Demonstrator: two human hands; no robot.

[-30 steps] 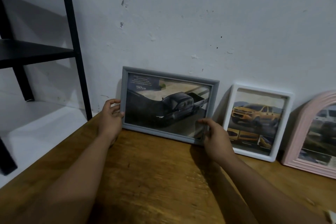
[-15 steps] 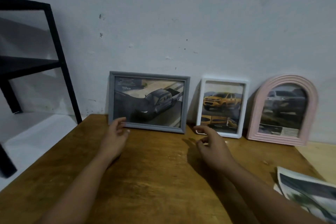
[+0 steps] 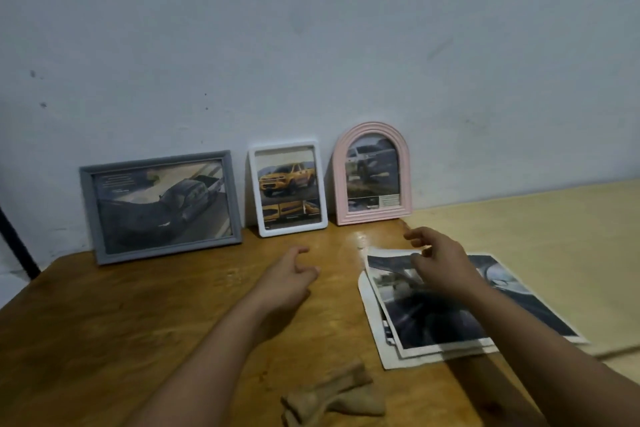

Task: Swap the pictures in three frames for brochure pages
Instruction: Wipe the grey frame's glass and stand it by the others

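Note:
Three frames lean on the wall at the back of the wooden table (image 3: 138, 315): a grey frame (image 3: 160, 206) with a dark pickup page, a white frame (image 3: 288, 188) with a yellow truck page, and a pink arched frame (image 3: 373, 173) with a silver car page. My left hand (image 3: 289, 276) hovers over the table's middle, fingers loosely curled, holding nothing. My right hand (image 3: 437, 261) hangs above the far edge of a stack of brochure pages (image 3: 450, 319) lying flat on the right. Its fingers are relaxed and I cannot tell whether they touch the paper.
A crumpled tan cloth (image 3: 332, 399) lies near the table's front edge. A pale board (image 3: 540, 236) adjoins the table on the right, under the pages' right side. A black shelf leg (image 3: 15, 246) stands at the far left. The white wall is right behind the frames.
Both hands let go of the grey frame, which now leans on the wall. They moved right, the right one over the brochure pages. The view swung right too.

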